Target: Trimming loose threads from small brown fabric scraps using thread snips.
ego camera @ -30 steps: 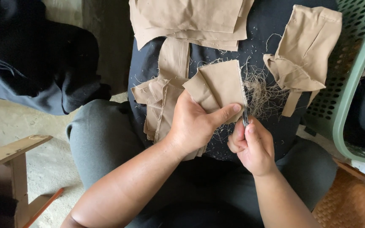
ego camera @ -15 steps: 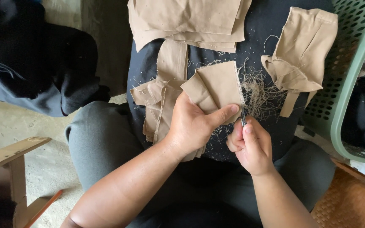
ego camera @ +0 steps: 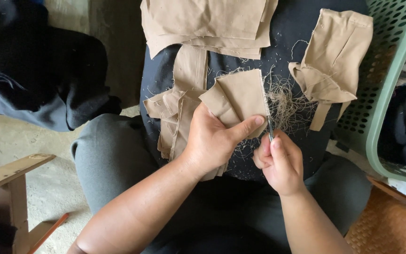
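Left hand (ego camera: 212,141) pinching tan fabric piece (ego camera: 238,99) on the lap, right hand (ego camera: 280,162) closed on a thin metal tool (ego camera: 269,128) at its stitched edge, both unmoved since a second ago; loose threads (ego camera: 285,106) piled alongside, seam-picking seemingly continuing.

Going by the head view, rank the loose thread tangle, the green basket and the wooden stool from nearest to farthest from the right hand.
From the right hand:
1. Loose thread tangle, just above it on the dark cloth.
2. Green basket, off to its right.
3. Wooden stool, far left, beyond the left arm.
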